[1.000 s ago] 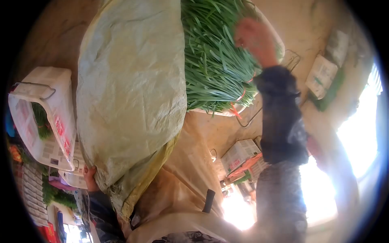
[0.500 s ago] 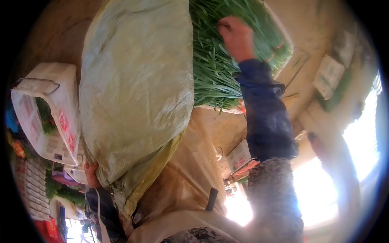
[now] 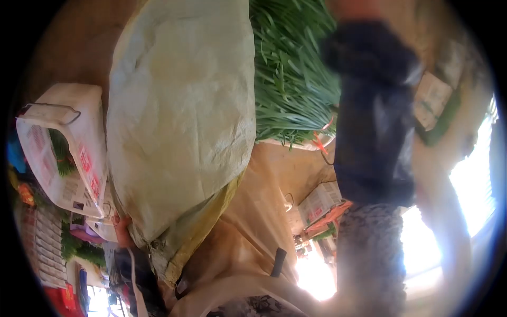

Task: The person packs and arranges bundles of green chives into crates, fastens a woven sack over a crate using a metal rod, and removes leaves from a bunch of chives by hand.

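Observation:
My left hand (image 3: pixel 122 227) is at the lower left edge of a large pale yellow sheet (image 3: pixel 179 116), with its fingers closed on that edge. The sheet covers the left part of a heap of long green leaves (image 3: pixel 293 74). Red ties (image 3: pixel 320 140) bind the leaves near their lower ends. At the top of the view my right hand (image 3: pixel 356 8) is blurred and partly cut off, beyond the upper right of the leaves. Its fingers cannot be seen.
A white basket (image 3: pixel 87 132) with a wire handle and a green bunch inside stands at the left. Newspaper-lined boxes (image 3: pixel 319 203) lie at the lower right of centre. A wrapped package (image 3: pixel 432 100) rests on greens at the right. A beige apron (image 3: pixel 253 227) hangs below.
My right hand first moved left over the leaves, then up and right to the top edge of the view. My left hand has stayed at the sheet's edge.

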Available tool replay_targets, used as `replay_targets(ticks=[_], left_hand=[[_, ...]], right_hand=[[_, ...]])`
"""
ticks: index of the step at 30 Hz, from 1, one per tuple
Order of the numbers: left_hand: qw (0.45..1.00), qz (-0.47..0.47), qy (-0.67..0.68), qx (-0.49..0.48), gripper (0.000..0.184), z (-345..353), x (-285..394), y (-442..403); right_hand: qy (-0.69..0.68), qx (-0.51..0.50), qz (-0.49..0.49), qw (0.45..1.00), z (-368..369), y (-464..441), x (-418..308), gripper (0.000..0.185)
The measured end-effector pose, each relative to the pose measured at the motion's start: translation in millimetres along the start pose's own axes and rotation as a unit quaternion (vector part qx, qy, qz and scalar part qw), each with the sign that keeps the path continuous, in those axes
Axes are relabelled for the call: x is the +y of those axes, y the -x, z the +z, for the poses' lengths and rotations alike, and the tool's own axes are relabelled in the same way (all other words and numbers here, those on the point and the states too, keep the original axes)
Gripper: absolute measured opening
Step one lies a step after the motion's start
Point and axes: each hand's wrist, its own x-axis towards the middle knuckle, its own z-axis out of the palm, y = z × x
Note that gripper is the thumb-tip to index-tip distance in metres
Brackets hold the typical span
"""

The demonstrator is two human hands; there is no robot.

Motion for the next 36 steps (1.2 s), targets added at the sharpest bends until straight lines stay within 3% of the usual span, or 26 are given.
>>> replay_targets(ticks=[1, 2, 4, 8, 10, 11, 12, 14, 22, 28, 30, 34, 36], left_hand=[[1.000, -0.002, -0.017, -0.011, 0.052, -11.8, -5.7, -4.5], [1.000, 0.001, -0.015, -0.018, 0.052, -6.0, -2.8, -4.1], [1.000, -0.004, 0.014, -0.001, 0.050, 10.2, 6.0, 0.4], [1.000, -0.023, 0.012, 0.002, 0.048, 16.9, 19.6, 3.4], [1.000, -0.014, -0.013, 0.001, 0.045, 25.5, 29.8, 6.3], [1.000, -0.004, 0.013, 0.014, 0.046, 32.1, 34.4, 10.1], [0.999, 0.006, 0.038, 0.027, 0.046, 36.4, 40.2, 12.2], [0.998, 0.010, 0.059, 0.014, 0.050, 38.8, 47.7, 13.6], [0.997, 0.019, 0.064, -0.045, 0.048, 57.4, 72.0, 22.5], [0.998, 0.022, 0.033, -0.051, 0.047, 49.7, 79.2, 21.8], [0.998, 0.020, 0.034, -0.042, 0.047, 52.9, 80.5, 23.5], [0.999, 0.026, 0.020, -0.035, 0.049, 49.0, 80.9, 19.1], [0.999, 0.021, 0.021, -0.039, 0.049, 52.3, 80.7, 21.7]], right_hand=[[0.002, -0.054, 0.025, 0.998, -17.0, -5.0, -3.5, 0.017], [-0.110, -0.002, 0.154, 0.982, -32.5, 5.7, 21.7, 0.016], [0.051, 0.060, 0.171, 0.982, -58.4, 44.8, 32.2, 0.017], [-0.086, 0.086, 0.202, 0.972, -64.2, 103.3, 75.8, 0.010], [-0.009, 0.035, 0.186, 0.982, -46.2, 120.2, 95.6, 0.008], [0.112, -0.009, 0.052, 0.992, -32.1, 124.6, 99.3, 0.012], [0.232, -0.052, -0.082, 0.968, -16.1, 126.6, 98.6, 0.016], [0.319, -0.120, -0.116, 0.933, 8.8, 136.8, 84.7, 0.022], [0.293, -0.103, -0.082, 0.947, 12.6, 164.3, 52.3, 0.026], [0.218, -0.004, -0.123, 0.968, -6.5, 154.4, 61.2, 0.028], [0.166, 0.080, -0.067, 0.981, -11.4, 139.3, 80.8, 0.024], [0.226, 0.037, -0.049, 0.972, -5.6, 128.8, 107.9, 0.021], [0.196, 0.089, -0.005, 0.977, -3.2, 126.9, 104.0, 0.018]])
